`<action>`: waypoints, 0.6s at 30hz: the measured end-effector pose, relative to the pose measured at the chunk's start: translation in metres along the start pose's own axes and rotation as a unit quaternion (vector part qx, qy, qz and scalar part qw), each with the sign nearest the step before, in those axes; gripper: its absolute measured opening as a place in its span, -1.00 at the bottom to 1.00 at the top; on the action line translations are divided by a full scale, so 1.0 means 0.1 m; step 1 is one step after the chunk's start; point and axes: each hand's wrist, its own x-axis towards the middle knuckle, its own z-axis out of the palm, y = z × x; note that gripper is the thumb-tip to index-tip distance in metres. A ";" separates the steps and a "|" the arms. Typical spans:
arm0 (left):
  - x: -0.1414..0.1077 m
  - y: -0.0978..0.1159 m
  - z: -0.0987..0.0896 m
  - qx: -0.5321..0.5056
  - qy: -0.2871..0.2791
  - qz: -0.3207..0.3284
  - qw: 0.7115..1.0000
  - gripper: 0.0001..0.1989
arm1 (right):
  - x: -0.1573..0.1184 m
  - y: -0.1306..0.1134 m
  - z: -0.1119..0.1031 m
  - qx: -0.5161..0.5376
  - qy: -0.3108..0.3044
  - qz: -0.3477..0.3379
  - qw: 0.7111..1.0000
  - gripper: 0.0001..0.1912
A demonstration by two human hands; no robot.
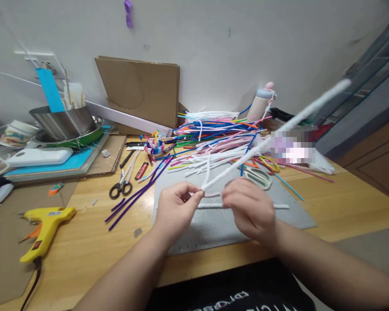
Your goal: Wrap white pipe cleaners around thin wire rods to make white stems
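Note:
My left hand (181,203) pinches the near end of a long white pipe cleaner (243,157) between thumb and forefinger. The stem slants up to the far right, and a shorter white piece (208,170) rises from the same pinch. Just right of it is my right hand (251,207), its fingers curled inward; anything inside them is hidden. Another white pipe cleaner (282,207) lies flat across the grey cutting mat (210,235), passing behind my right hand.
Behind the mat spreads a pile of coloured pipe cleaners (214,129). Black-handled scissors (120,189), purple pipe cleaners (139,196) and a yellow glue gun (47,224) lie to the left. A bottle (261,103) stands at the back, near leaning cardboard (139,90). Pale-handled scissors (259,178) rest on the mat.

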 end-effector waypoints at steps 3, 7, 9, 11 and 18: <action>0.03 0.01 0.00 -0.125 -0.034 -0.085 0.988 -0.83 | 0.05 0.08 0.17 -0.008 -0.006 0.127 0.992 -0.74; 0.05 -0.02 0.01 -0.223 -0.066 -0.100 0.967 -0.80 | 0.13 0.12 0.28 0.090 -0.085 0.126 0.984 -0.81; 0.06 -0.05 0.01 -0.247 -0.070 -0.103 0.961 -0.79 | 0.13 0.12 0.30 0.117 -0.059 0.130 0.983 -0.84; 0.07 -0.07 0.01 -0.259 -0.064 -0.108 0.958 -0.79 | 0.12 0.11 0.31 0.107 -0.029 0.126 0.986 -0.87; 0.07 -0.07 0.02 -0.277 -0.054 -0.106 0.954 -0.79 | 0.12 0.08 0.32 0.073 -0.014 0.133 0.988 -0.87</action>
